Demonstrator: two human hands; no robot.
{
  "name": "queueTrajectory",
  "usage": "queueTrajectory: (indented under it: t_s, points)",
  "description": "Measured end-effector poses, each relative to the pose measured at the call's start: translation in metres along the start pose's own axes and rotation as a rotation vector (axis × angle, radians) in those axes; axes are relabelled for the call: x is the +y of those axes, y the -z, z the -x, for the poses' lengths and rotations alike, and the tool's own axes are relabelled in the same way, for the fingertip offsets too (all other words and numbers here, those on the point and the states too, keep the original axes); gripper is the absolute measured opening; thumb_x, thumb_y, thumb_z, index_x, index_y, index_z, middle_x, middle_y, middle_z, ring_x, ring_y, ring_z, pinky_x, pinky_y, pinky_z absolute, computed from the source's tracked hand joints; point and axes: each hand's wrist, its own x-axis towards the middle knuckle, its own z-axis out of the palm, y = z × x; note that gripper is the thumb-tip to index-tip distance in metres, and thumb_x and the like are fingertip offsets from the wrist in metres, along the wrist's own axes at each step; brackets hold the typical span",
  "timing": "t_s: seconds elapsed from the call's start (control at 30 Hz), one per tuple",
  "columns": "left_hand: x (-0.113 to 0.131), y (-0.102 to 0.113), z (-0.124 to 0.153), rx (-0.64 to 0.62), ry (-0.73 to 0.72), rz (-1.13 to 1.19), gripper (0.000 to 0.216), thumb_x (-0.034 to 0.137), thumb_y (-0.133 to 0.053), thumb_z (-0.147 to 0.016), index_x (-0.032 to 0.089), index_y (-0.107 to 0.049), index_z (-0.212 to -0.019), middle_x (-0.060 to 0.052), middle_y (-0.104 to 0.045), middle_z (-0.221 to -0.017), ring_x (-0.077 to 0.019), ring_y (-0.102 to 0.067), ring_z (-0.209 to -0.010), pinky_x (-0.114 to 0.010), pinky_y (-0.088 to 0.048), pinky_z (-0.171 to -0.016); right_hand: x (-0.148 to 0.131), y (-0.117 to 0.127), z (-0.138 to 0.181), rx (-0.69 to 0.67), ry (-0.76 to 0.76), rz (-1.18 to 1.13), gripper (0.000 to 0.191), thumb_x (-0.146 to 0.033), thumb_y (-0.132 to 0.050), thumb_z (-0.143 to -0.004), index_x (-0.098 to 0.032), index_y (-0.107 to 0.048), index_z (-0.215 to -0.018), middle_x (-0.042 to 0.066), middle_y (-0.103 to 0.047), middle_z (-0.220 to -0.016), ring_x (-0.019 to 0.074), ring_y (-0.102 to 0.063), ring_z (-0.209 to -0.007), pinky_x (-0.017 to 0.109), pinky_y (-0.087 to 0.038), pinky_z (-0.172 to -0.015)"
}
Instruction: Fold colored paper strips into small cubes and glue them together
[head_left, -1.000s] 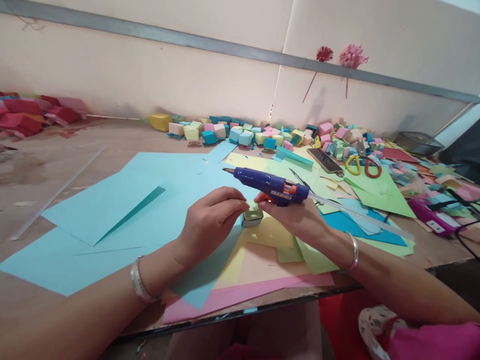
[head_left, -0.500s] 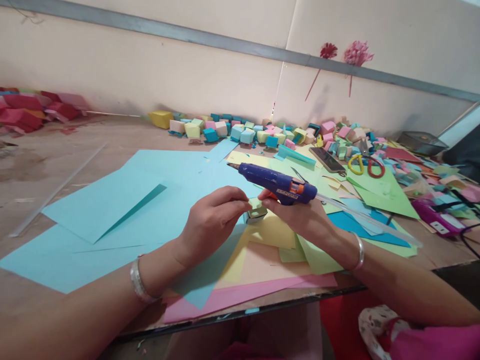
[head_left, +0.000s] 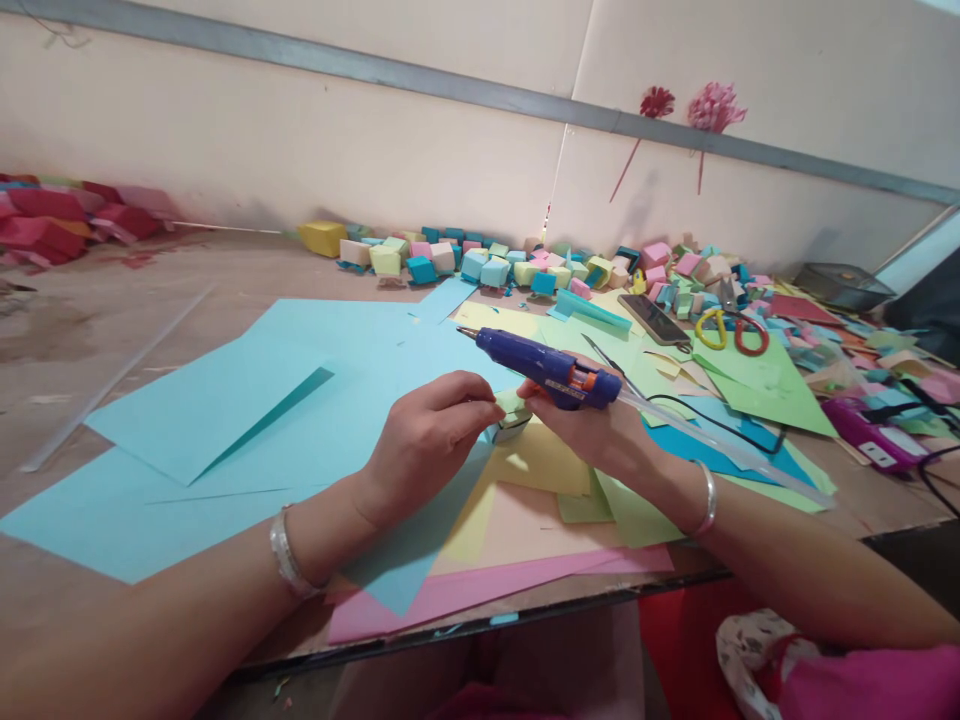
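Observation:
A small pale green paper box (head_left: 512,408) is pinched at its left side by my left hand (head_left: 429,432). My right hand (head_left: 600,430) carries a blue hot glue gun (head_left: 544,362) lying across it, the metal nozzle pointing left above the box. The right fingertips also touch the box's right edge. A clear glue stick (head_left: 739,458) sticks out of the gun's back end. Under both hands lie sheets of light blue paper (head_left: 345,340), with yellow paper (head_left: 544,460) to the right. The fingers partly hide the box.
Many small coloured paper boxes (head_left: 495,272) line the wall. A phone (head_left: 654,320), scissors (head_left: 731,330) and a purple power strip (head_left: 874,437) are on the right, with a black cord (head_left: 716,415) close by. Another glue stick (head_left: 112,385) lies left. Pink paper (head_left: 480,590) reaches the table edge.
The glue gun has shifted slightly left and tilted in my right hand. More of the black cord shows behind it. My left hand stays at the paper box.

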Motion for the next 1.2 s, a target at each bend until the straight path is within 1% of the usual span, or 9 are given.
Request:
queueTrajectory:
  t_s: [0.17, 0.3, 0.47, 0.67, 0.8, 0.9, 1.0, 1.1, 1.2]
  points:
    - [-0.001, -0.001, 0.0, -0.005, -0.008, 0.01, 0.015, 0.01, -0.06, -0.086, 0.02, -0.07, -0.083, -0.001, -0.068, -0.086, -0.0103, -0.065, -0.075, -0.02, -0.052, -0.067, 0.007, -0.001, -0.002, 0.014, 0.06, 0.021, 0.008, -0.023, -0.064, -0.078, -0.023, -0.067, -0.085, -0.002, -0.07, -0.079, 0.0143, -0.063, -0.068, 0.028, -0.049, -0.065]
    - [-0.002, -0.002, 0.0, -0.011, -0.008, 0.016, 0.016, 0.009, -0.059, -0.086, 0.02, -0.07, -0.082, -0.001, -0.068, -0.085, -0.0101, -0.064, -0.074, -0.02, -0.051, -0.066, 0.008, -0.002, -0.002, 0.026, 0.066, 0.051, 0.008, -0.023, -0.063, -0.077, -0.024, -0.067, -0.084, -0.002, -0.07, -0.078, 0.0148, -0.063, -0.069, 0.029, -0.049, -0.067]
    - [-0.005, -0.005, 0.0, -0.019, 0.002, 0.03, 0.015, 0.011, -0.058, -0.088, 0.019, -0.07, -0.086, -0.003, -0.067, -0.084, -0.0119, -0.063, -0.074, -0.022, -0.05, -0.064, 0.009, -0.002, -0.003, 0.021, 0.065, 0.018, 0.012, -0.018, -0.061, -0.076, -0.024, -0.066, -0.085, -0.002, -0.071, -0.081, 0.0155, -0.065, -0.07, 0.029, -0.05, -0.068]
    - [-0.005, -0.008, -0.001, -0.09, -0.012, -0.019, 0.022, 0.013, -0.049, -0.092, 0.017, -0.07, -0.09, -0.005, -0.06, -0.084, -0.0143, -0.058, -0.073, -0.026, -0.049, -0.062, 0.012, -0.003, -0.004, 0.026, 0.047, 0.009, 0.012, -0.019, -0.062, -0.076, -0.024, -0.065, -0.086, -0.001, -0.072, -0.083, 0.0168, -0.066, -0.074, 0.031, -0.051, -0.07]
    - [-0.002, -0.008, -0.002, -0.158, -0.049, -0.132, 0.031, 0.006, -0.044, -0.088, 0.017, -0.071, -0.1, -0.01, -0.058, -0.093, -0.0202, -0.054, -0.08, -0.034, -0.049, -0.066, 0.011, -0.003, -0.004, 0.018, 0.045, 0.044, 0.008, -0.024, -0.063, -0.077, -0.024, -0.065, -0.085, 0.0, -0.071, -0.082, 0.0171, -0.064, -0.073, 0.03, -0.05, -0.068]
    - [0.0, -0.006, -0.003, -0.18, -0.037, -0.173, 0.033, 0.004, -0.046, -0.084, 0.018, -0.071, -0.099, -0.012, -0.058, -0.099, -0.0228, -0.053, -0.084, -0.037, -0.05, -0.069, 0.01, -0.001, -0.004, 0.009, 0.054, 0.046, 0.007, -0.027, -0.063, -0.079, -0.024, -0.065, -0.086, 0.0, -0.069, -0.08, 0.0161, -0.062, -0.07, 0.029, -0.048, -0.065]
    - [0.002, -0.005, -0.004, -0.19, -0.013, -0.154, 0.034, 0.002, -0.048, -0.081, 0.019, -0.071, -0.099, -0.011, -0.059, -0.101, -0.0236, -0.054, -0.087, -0.039, -0.05, -0.073, 0.008, 0.002, -0.003, 0.001, 0.084, 0.046, 0.005, -0.027, -0.063, -0.079, -0.023, -0.063, -0.083, -0.002, -0.065, -0.073, 0.014, -0.057, -0.065, 0.028, -0.045, -0.06]
    - [0.002, -0.004, -0.004, -0.196, 0.005, -0.123, 0.032, 0.004, -0.051, -0.079, 0.019, -0.071, -0.099, -0.012, -0.059, -0.106, -0.024, -0.055, -0.089, -0.04, -0.051, -0.075, 0.006, 0.004, -0.002, 0.048, 0.056, 0.029, 0.011, -0.03, -0.067, -0.077, -0.022, -0.065, -0.085, -0.002, -0.066, -0.076, 0.0147, -0.058, -0.068, 0.029, -0.048, -0.064]
    - [0.001, -0.003, -0.002, -0.185, 0.013, -0.088, 0.031, 0.005, -0.053, -0.08, 0.02, -0.069, -0.102, -0.012, -0.061, -0.111, -0.0235, -0.057, -0.09, -0.04, -0.053, -0.075, 0.004, 0.005, -0.004, 0.145, -0.013, -0.095, 0.021, -0.038, -0.069, -0.078, -0.021, -0.067, -0.091, 0.002, -0.07, -0.089, 0.0184, -0.064, -0.079, 0.034, -0.053, -0.073]
